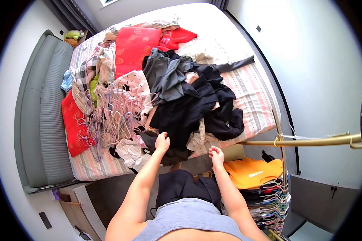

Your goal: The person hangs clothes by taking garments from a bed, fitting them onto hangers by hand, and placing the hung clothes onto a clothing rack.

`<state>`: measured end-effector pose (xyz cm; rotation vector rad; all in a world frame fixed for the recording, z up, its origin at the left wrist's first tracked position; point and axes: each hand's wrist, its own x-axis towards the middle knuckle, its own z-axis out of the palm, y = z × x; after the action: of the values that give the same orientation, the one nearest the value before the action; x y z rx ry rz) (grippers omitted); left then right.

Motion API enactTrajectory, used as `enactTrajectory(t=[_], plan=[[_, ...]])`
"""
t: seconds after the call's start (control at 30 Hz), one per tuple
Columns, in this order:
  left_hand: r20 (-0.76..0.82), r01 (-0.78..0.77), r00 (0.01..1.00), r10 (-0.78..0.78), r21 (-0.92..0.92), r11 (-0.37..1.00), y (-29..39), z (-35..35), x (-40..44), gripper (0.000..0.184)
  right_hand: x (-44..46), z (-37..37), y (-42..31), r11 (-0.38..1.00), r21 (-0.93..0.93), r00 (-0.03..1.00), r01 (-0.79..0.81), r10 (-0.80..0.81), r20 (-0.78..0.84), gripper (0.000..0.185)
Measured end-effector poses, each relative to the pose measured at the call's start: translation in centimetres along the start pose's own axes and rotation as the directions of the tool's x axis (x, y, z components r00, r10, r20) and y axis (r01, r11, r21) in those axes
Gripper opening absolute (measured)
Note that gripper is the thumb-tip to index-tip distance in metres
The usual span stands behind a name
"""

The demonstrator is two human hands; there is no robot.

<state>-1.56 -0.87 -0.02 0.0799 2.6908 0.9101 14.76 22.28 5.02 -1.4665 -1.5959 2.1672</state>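
My left hand (162, 143) is over the near side of the bed, against a dark garment (175, 155). Its fingers are curled in, and I cannot make out what is between them. To the right, my right hand (216, 156) hangs just off the bed edge with loosely curled fingers and nothing visible in it. Black clothes (185, 110) lie heaped ahead of both hands, with a grey garment (169, 76) on top. Left of the heap is a tangle of pink and lilac hangers (114, 114). A crumpled white cloth (129, 153) lies close to my left hand.
Red pillows (134, 48) and more clothes cover the striped bed (251, 94). A gold clothes rack (321, 141) stands at my right, holding an orange shirt (253, 172) and several other garments on hangers. The grey headboard (48, 108) is at the left, with a bedside cabinet (82, 205) nearby.
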Motion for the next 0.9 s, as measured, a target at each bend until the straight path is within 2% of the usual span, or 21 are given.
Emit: enactTrajectory(t=[0.03, 0.13, 0.27, 0.37, 0.43, 0.47, 0.5, 0.57, 0.6, 0.63, 0.67, 0.7, 0.77, 0.8, 0.83, 0.9], plan=[[0.032, 0.075, 0.997, -0.076, 0.051, 0.996, -1.1, -0.6, 1.3, 0.036, -0.1, 1.3, 0.1, 1.0, -0.01, 0.999, -0.006, 0.006, 0.035, 0.019], [0.039, 0.248, 0.966, -0.256, 0.143, 0.958, -3.0, -0.9, 4.3, 0.047, -0.6, 4.6, 0.0, 0.997, -0.027, 0.992, -0.077, 0.079, 0.102, 0.016], [0.333, 0.197, 0.91, -0.247, 0.176, 0.964, -3.7, -0.5, 7.6, 0.053, -1.5, 6.9, -0.4, 0.992, -0.066, 0.987, -0.104, 0.111, 0.118, 0.015], [0.297, 0.068, 0.954, -0.039, -0.088, 0.994, -2.8, 0.0, 8.4, 0.05, -2.2, 7.2, -0.9, 0.991, -0.067, 0.989, -0.116, 0.121, 0.085, 0.014], [0.175, -0.047, 0.978, 0.116, -0.359, 0.932, -3.5, 2.2, 8.6, 0.038, -2.1, 7.3, -1.2, 0.994, -0.065, 0.993, -0.091, 0.095, 0.065, 0.014], [0.244, 0.017, 0.96, 0.136, -0.537, 0.843, -3.6, 2.6, 8.5, 0.032, -1.9, 7.3, -1.3, 0.995, -0.085, 0.995, -0.061, 0.067, 0.071, 0.016], [0.306, 0.096, 0.937, 0.167, -0.688, 0.72, -2.0, 1.3, 7.7, 0.027, -1.8, 7.6, -1.6, 0.996, -0.09, 0.995, -0.015, 0.024, 0.099, 0.017], [0.28, 0.172, 0.949, 0.144, -0.844, 0.508, 1.9, -2.1, 5.6, 0.02, -1.6, 8.5, -2.3, 0.992, -0.1, 0.986, 0.076, -0.06, 0.157, 0.02], [0.266, 0.189, 0.951, 0.16, -0.905, 0.38, 3.1, -3.0, 4.9, 0.018, -1.2, 8.9, -2.0, 0.966, -0.157, 0.961, 0.206, -0.169, 0.219, 0.032], [0.303, 0.217, 0.934, 0.192, -0.904, 0.37, 4.0, -4.1, 4.1, 0.017, -1.2, 9.8, -2.3, 0.919, -0.204, 0.918, 0.337, -0.272, 0.288, 0.045], [0.337, 0.243, 0.914, 0.225, -0.9, 0.36, 4.8, -5.2, 3.4, 0.017, -1.5, 10.6, -2.5, 0.783, -0.277, 0.822, 0.557, -0.471, 0.32, 0.051], [0.37, 0.27, 0.893, 0.256, -0.896, 0.353, 5.7, -6.5, 2.4, 0.017, -2.5, 11.8, -3.7, 0.591, -0.336, 0.679, 0.734, -0.636, 0.367, 0.056], [0.393, 0.261, 0.856, 0.337, -0.89, 0.374, 7.6, -8.6, 0.5, 0.012, -4.3, 13.3, -5.7, 0.356, -0.389, 0.521, 0.85, -0.679, 0.517, 0.055], [0.359, 0.217, 0.854, 0.377, -0.904, 0.369, 8.0, -9.3, -0.4, 0.011, -3.3, 13.4, -4.7, 0.327, -0.377, 0.497, 0.867, -0.632, 0.594, 0.045], [0.324, 0.171, 0.85, 0.416, -0.916, 0.364, 8.2, -9.8, -1.2, 0.011, -3.7, 13.9, -4.3, 0.582, -0.306, 0.645, 0.753, -0.564, 0.515, 0.035], [0.164, -0.014, 0.902, 0.399, -0.913, 0.408, 7.7, -11.3, -2.4, 0.011, -4.3, 14.7, -4.1, 0.795, -0.123, 0.757, 0.594, -0.502, 0.418, 0.026]])
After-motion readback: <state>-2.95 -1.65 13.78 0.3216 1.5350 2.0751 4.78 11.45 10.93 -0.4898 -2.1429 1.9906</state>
